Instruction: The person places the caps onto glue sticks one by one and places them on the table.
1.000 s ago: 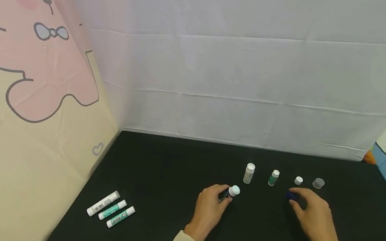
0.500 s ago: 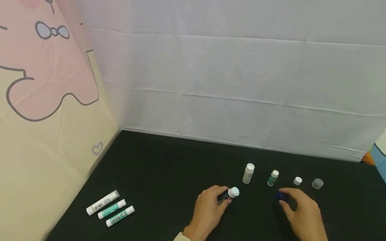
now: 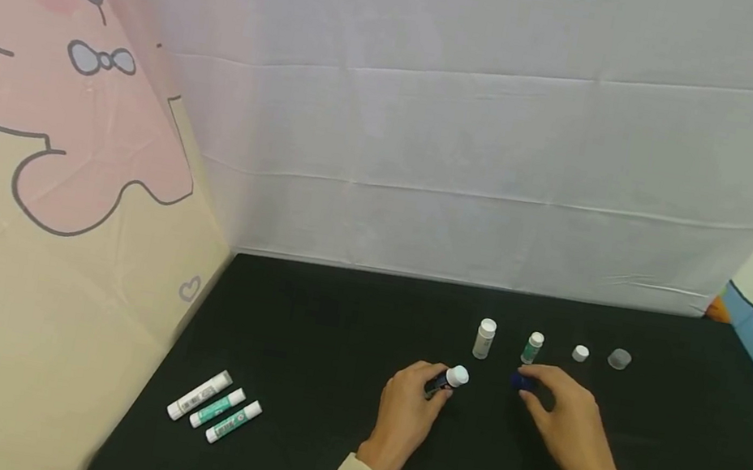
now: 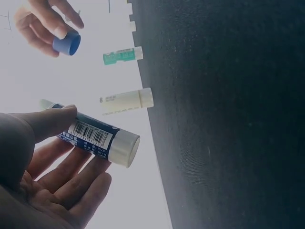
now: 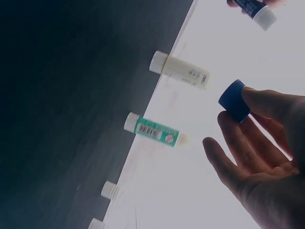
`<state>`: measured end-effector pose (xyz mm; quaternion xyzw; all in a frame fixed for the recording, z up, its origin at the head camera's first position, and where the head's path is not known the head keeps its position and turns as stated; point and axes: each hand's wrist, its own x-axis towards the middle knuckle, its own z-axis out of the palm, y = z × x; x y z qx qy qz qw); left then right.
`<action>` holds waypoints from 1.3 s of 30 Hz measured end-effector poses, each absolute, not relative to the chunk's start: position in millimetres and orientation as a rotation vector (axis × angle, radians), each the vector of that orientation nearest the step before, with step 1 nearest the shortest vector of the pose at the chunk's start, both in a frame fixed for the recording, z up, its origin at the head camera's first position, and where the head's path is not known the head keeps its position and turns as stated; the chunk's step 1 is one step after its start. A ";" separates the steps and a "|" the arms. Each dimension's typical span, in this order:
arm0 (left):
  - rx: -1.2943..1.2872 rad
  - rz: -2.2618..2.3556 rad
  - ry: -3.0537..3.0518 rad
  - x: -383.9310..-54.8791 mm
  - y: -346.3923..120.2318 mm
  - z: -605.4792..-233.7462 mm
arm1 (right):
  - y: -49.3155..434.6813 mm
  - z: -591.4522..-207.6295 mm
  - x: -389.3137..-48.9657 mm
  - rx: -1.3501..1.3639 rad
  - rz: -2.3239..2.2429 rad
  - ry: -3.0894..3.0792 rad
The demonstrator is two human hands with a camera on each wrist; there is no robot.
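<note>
My left hand point(image 3: 406, 412) holds a dark blue glue stick point(image 4: 90, 131) between thumb and fingers, tilted above the black table. Its white end points away from the palm, and pale material shows at the other end in the left wrist view. The right hand point(image 3: 565, 421) pinches a small blue cap point(image 5: 234, 101) between thumb and fingers, to the right of that glue stick and apart from it. Beyond the hands, a white glue stick point(image 3: 484, 339) and a green-labelled glue stick point(image 3: 532, 348) stand upright. The green one is just behind the blue cap in the head view.
A white cap point(image 3: 580, 354) and a translucent cap point(image 3: 619, 359) sit at the back right of the black table point(image 3: 325, 325). At the left lie a white glue stick point(image 3: 199, 396) and two green glue sticks point(image 3: 218, 408), side by side. Cloth walls point(image 3: 384, 187) surround the table.
My right hand has moved left with the blue cap, nearer to the left hand. The left hand and its glue stick have stayed nearly still.
</note>
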<state>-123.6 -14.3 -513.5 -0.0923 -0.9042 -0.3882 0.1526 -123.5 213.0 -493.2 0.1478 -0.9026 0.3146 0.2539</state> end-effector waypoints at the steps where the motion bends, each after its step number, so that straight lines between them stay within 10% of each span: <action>1: -0.265 -1.112 -2.594 -123.5 -14.3 -513.4 | 211.0 -492.7 -123.4 0.406 0.857 -2.449; 39: -0.332 -1.067 -2.587 -118.7 -14.1 -512.2 | 173.5 -482.1 -113.9 0.563 0.952 -2.379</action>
